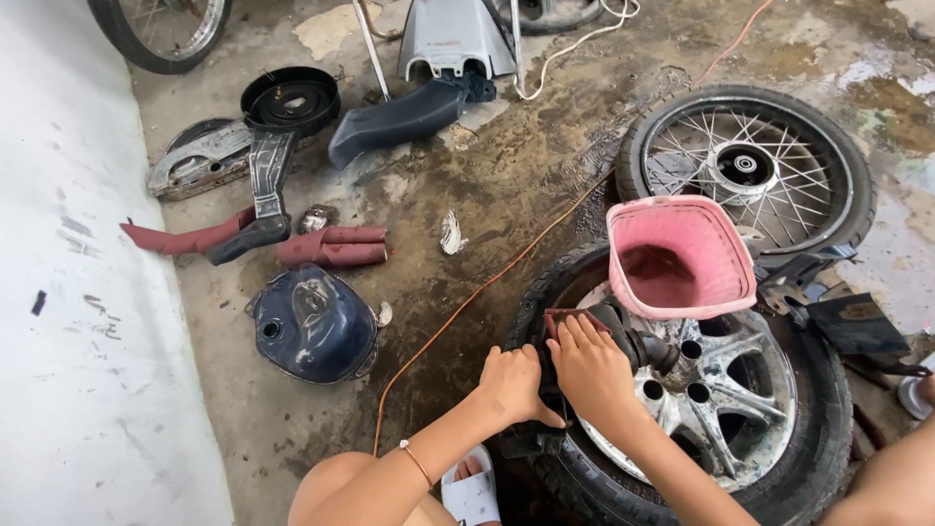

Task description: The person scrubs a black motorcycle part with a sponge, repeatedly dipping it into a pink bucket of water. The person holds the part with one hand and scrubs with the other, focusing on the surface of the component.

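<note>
Wet concrete floor (506, 175): your left hand (513, 382) clamps the tyre (828, 468), steadying the alloy wheel (726, 390); your right hand (591, 370) presses a reddish cloth (563, 319), fingers closed.

A dull red cloth (563, 322) lies under the right hand (591, 370), against a silver alloy wheel (726, 399) in a black tyre; just beyond the fingers stands a pink latticed basket (680, 255), while left of the left hand (513, 383) sits a dark blue tank (314, 326) beside an orange cord (467, 302).
</note>
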